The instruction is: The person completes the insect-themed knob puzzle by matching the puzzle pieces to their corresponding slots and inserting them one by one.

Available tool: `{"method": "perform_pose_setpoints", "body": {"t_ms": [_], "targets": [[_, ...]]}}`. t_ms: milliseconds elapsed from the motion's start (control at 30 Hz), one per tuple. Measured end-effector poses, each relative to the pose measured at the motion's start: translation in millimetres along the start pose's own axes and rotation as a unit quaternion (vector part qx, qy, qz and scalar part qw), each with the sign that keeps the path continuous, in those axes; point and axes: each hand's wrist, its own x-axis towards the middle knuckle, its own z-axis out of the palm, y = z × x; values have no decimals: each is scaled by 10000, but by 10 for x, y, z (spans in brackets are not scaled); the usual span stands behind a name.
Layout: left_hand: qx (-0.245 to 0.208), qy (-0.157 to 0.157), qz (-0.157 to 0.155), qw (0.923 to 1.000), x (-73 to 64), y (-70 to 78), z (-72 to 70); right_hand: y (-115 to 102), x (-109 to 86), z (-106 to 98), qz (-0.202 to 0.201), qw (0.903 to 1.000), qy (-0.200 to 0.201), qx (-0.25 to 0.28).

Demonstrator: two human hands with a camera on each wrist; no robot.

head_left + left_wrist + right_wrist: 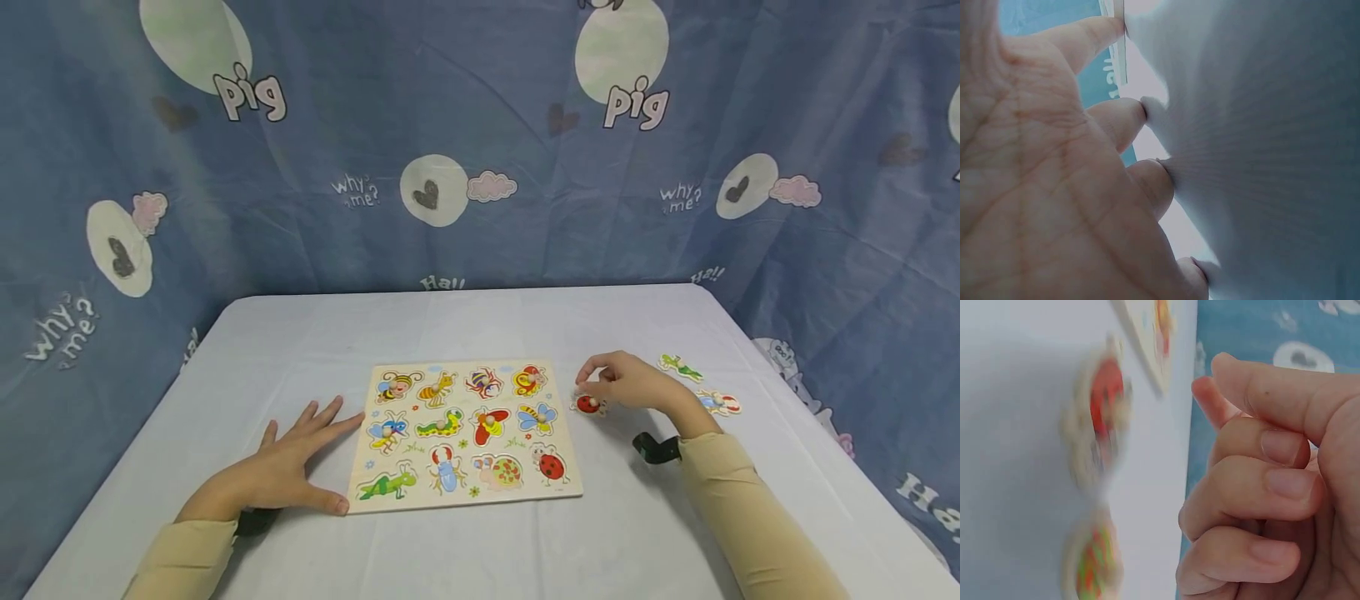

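A wooden peg puzzle board (459, 510) with insect pictures lies flat on the table. My left hand (296, 467) spreads its fingers on the cloth; its thumb touches the board's near left corner and its index finger the left edge. Right of the board lies a loose ladybug piece (587, 405), under my right hand (630, 382). In the right wrist view this ladybug piece (1107, 400) stands apart from the loosely curled fingers (1241, 487), which hold nothing. Beside it a red-and-green snail piece (1092, 565) shows, blurred; the head view hides it.
A loose grasshopper piece (680, 367) and a beetle piece (718, 402) lie right of my right hand. White cloth covers the table (465, 325). A blue printed curtain (480, 108) hangs behind. A dark strap device (656, 448) is on my right wrist.
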Motion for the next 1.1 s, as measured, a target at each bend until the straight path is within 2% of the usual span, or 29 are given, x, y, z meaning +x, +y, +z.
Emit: {"method": "perform_pose_setpoints", "body": {"t_ms": [200, 500, 767, 1100], "targets": [[61, -24, 21, 10000, 12, 7, -11, 229, -94, -347, 343, 9971, 502, -448], [58, 17, 86, 9999, 12, 36, -28, 665, -220, -730, 1090, 9829, 1120, -977], [84, -46, 34, 9999, -1, 63, -19, 980, -302, -815, 1571, 9749, 1182, -1047], [119, 35, 16, 9999, -11, 46, -1, 1016, -345, -815, 1612, 9748, 1203, -960]]}}
